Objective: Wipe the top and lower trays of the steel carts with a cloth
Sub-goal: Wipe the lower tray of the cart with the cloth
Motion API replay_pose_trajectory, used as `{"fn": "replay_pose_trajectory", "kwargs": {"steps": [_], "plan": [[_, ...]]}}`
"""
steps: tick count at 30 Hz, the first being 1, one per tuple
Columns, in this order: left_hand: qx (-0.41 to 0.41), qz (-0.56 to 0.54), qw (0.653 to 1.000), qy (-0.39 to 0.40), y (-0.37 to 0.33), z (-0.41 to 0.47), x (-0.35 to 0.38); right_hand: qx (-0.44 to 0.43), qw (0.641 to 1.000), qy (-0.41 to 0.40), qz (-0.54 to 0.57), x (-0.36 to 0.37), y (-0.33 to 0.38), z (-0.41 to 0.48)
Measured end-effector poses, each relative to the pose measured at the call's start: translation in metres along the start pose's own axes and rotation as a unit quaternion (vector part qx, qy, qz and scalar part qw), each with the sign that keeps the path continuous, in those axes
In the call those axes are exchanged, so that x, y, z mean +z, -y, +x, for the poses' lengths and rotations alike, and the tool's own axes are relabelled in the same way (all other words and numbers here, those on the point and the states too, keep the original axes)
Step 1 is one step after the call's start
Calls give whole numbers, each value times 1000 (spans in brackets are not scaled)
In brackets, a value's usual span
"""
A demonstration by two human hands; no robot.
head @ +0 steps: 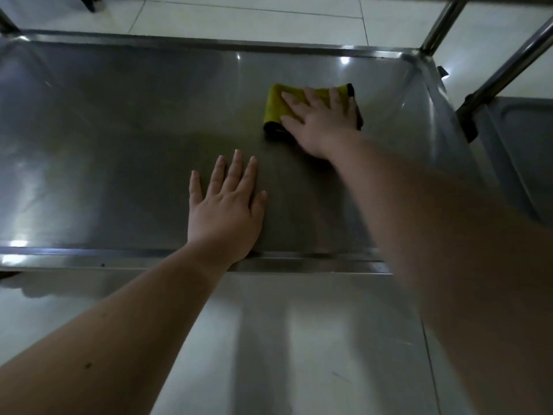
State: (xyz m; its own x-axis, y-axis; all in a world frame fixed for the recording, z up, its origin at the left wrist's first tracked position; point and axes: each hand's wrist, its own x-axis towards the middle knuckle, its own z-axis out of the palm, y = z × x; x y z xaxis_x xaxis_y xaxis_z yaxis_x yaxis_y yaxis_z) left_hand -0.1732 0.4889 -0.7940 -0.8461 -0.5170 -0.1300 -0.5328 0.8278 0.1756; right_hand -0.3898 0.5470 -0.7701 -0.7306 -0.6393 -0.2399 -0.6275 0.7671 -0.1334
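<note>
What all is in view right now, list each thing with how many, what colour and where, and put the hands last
steel tray: one, grey metal with a raised rim, fills the middle of the view
cloth: one, yellow with black edging, folded, on the tray's far right part
cart tubes: two, shiny steel, upper right corner
second tray: one, grey steel, right edge, beside the first tray
floor tiles: several, white, beyond the tray and in front of it
dark object: one, black, top left corner, too cut off to identify
left hand: one, flat on the tray near its front rim, fingers straight
right hand: one, presses flat on the cloth
</note>
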Motion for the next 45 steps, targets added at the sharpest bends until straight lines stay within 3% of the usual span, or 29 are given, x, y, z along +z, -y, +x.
{"fn": "replay_pose_trajectory", "kwargs": {"steps": [2,5,7,9,13,16,18,20,23,25,28,31,33,35,37,38,40,42,44,45], "plan": [[3,-1,1000,-2,0,0,0,21,1000,-9,-18,-11,-56,-7],[3,2,1000,-2,-6,0,1,158,987,-19,18,-25,-132,-24],[2,6,1000,1,-9,-1,2,221,974,-26,34,-20,-127,-20],[-3,7,1000,-1,-11,-3,3,173,984,-27,35,-12,-80,-7],[-54,-7,998,-17,-8,-6,1,-37,999,-13,-5,17,29,-17],[-78,4,997,-15,-5,-10,-2,-91,996,-2,-16,5,9,-30],[-71,2,997,-8,-5,-9,-3,-45,998,4,-38,-5,-51,-33],[-63,-4,998,-8,-8,-7,-3,79,997,11,-4,-16,-115,-43],[-57,-3,998,1,-11,-3,-2,197,978,-5,68,-14,-119,-59],[-52,-7,999,9,-10,-1,-2,149,987,-5,62,-2,-70,-66],[-30,-9,999,4,7,0,-11,-21,999,-21,26,31,12,-100],[30,23,999,13,35,-5,-18,-66,997,-31,-2,33,2,-118],[61,24,998,25,45,-10,-18,10,1000,-29,-8,22,-50,-114],[64,15,998,18,46,-13,-15,148,988,-18,38,11,-101,-115],[57,15,998,10,42,-13,-12,243,966,-33,87,12,-108,-123],[54,17,998,8,41,-14,-11,247,964,-37,89,15,-92,-128],[50,22,998,10,42,-13,-10,171,982,-33,74,25,-39,-140],[46,22,999,9,46,-14,-10,30,998,-30,46,41,7,-158],[44,18,999,5,50,-14,-11,-47,999,-24,14,47,10,-173],[44,16,999,6,50,-15,-11,-43,999,-29,1,45,-8,-174]]}}
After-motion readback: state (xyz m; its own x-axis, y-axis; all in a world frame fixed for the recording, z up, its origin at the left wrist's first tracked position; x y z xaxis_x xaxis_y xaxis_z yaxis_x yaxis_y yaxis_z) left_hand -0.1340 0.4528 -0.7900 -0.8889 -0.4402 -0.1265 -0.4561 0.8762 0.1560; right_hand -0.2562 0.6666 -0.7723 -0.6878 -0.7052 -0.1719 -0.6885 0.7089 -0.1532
